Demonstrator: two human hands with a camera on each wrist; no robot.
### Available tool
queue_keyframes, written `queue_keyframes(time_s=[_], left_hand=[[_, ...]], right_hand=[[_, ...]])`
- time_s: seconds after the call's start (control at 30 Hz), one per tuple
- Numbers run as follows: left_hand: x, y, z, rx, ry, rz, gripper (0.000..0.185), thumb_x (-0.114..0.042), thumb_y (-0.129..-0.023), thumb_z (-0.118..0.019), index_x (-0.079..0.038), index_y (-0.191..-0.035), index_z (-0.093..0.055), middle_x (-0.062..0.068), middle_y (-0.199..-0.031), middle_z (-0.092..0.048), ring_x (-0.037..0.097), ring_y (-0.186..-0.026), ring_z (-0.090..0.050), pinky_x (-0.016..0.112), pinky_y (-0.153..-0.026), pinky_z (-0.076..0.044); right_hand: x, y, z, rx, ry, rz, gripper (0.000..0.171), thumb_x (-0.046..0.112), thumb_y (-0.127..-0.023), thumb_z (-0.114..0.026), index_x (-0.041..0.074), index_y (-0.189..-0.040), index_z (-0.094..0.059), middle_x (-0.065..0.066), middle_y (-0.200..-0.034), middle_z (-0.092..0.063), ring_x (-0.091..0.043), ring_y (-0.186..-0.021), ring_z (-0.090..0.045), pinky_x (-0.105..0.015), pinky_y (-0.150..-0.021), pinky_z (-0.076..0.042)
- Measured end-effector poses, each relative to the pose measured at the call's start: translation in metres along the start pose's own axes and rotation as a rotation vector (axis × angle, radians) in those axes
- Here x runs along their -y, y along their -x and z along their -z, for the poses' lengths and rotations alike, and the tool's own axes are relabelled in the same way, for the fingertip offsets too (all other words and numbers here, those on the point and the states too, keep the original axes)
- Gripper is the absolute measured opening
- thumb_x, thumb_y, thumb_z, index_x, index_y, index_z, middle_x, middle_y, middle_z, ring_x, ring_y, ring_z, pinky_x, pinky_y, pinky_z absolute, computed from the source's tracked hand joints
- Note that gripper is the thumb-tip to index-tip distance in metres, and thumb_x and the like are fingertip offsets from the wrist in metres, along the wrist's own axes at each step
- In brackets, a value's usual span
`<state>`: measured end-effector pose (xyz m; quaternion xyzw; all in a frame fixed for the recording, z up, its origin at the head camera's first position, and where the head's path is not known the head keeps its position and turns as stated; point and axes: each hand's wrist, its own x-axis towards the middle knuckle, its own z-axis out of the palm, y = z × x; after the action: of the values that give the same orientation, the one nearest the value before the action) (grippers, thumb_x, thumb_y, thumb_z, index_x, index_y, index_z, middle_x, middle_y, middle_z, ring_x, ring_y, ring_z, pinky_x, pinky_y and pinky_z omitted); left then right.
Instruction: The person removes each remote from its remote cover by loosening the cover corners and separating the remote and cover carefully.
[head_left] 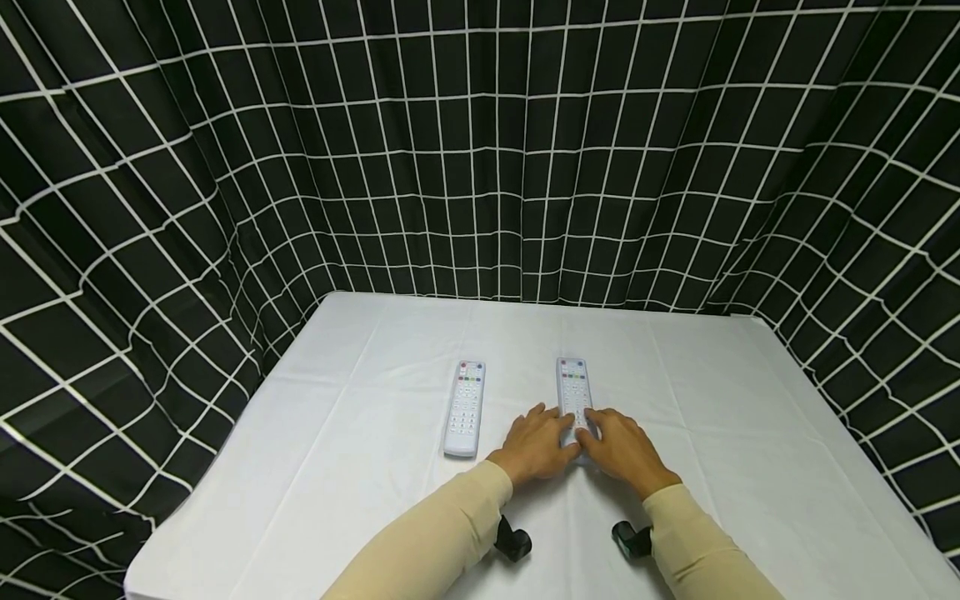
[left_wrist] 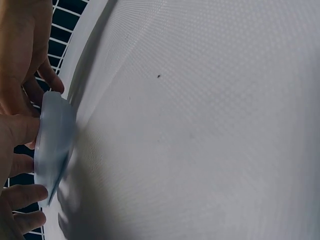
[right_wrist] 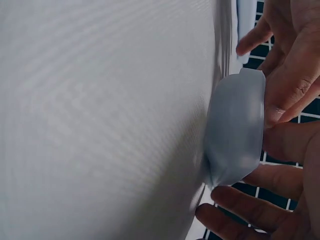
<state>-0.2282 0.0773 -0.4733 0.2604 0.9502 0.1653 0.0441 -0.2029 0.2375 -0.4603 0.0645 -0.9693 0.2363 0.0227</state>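
A pale remote control [head_left: 573, 386] with several rows of buttons lies lengthwise on the white table, right of its middle, between both hands. My left hand [head_left: 536, 443] holds its left side near the close end, with the thumb over the top face. From the other side my right hand [head_left: 624, 446] grips it the same way; in the right wrist view its fingers [right_wrist: 245, 205] curl at the lower edge. The remote's smooth rounded end [right_wrist: 235, 127] faces the wrist cameras, right down at the cloth. Hands cover part of the lower keypad.
A second, similar remote control [head_left: 465, 408] lies to the left, keypad up and slightly slanted. White cloth covers the table [head_left: 337, 475]. Black curtains [head_left: 480, 167] with a white grid surround its back and sides. Dark wrist devices [head_left: 513, 540] hang below both cuffs.
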Motion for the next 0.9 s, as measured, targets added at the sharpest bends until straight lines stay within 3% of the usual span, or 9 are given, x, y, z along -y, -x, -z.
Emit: queue_keyframes(time_s=[0.17,0.27,0.53,0.7,0.9], left_hand=[[0.0017,-0.0002,-0.0016,-0.013,-0.002,-0.007,0.052,-0.047,-0.094,-0.057,-0.021,-0.139,-0.054,0.001,-0.14,-0.05,0.03,-0.134,-0.037,0.049,-0.103,-0.035],[0.0024,0.0004,-0.0014,-0.018,-0.004,-0.026,0.055,-0.047,-0.092,-0.059,-0.02,-0.139,-0.054,0.001,-0.139,-0.051,0.03,-0.132,-0.039,0.047,-0.102,-0.037],[0.0049,0.0024,0.0002,-0.004,-0.014,-0.072,0.071,-0.046,-0.082,-0.074,-0.016,-0.141,-0.051,0.003,-0.14,-0.051,0.029,-0.131,-0.041,0.045,-0.1,-0.038],[0.0062,0.0031,-0.0005,0.01,-0.01,-0.055,0.067,-0.042,-0.084,-0.073,-0.017,-0.142,-0.051,0.002,-0.142,-0.049,0.027,-0.133,-0.039,0.044,-0.102,-0.037],[0.0075,0.0032,-0.0009,-0.018,0.001,-0.073,0.06,-0.04,-0.087,-0.071,-0.016,-0.139,-0.054,0.003,-0.14,-0.051,0.028,-0.131,-0.041,0.043,-0.101,-0.039]], right_hand=[[-0.0002,-0.0001,0.0007,0.009,0.026,-0.001,0.048,0.019,-0.09,-0.065,-0.009,-0.128,-0.056,-0.023,-0.105,-0.062,-0.026,-0.078,-0.054,-0.045,-0.068,-0.047],[0.0,0.0003,0.0007,0.019,0.031,-0.006,0.048,0.019,-0.091,-0.066,-0.01,-0.128,-0.055,-0.023,-0.104,-0.063,-0.026,-0.08,-0.056,-0.045,-0.069,-0.047],[0.0006,0.0016,0.0005,0.013,0.017,-0.011,0.049,0.018,-0.091,-0.067,-0.012,-0.128,-0.054,-0.031,-0.12,-0.058,-0.041,-0.105,-0.058,-0.052,-0.081,-0.047],[0.0007,0.0028,0.0007,0.008,0.011,-0.004,0.049,0.017,-0.09,-0.068,-0.013,-0.126,-0.055,-0.028,-0.113,-0.062,-0.035,-0.096,-0.061,-0.049,-0.078,-0.048],[0.0019,0.0046,0.0044,0.022,-0.009,-0.047,0.045,0.018,-0.089,-0.069,-0.011,-0.122,-0.059,-0.014,-0.092,-0.068,-0.024,-0.077,-0.058,-0.042,-0.067,-0.048]])
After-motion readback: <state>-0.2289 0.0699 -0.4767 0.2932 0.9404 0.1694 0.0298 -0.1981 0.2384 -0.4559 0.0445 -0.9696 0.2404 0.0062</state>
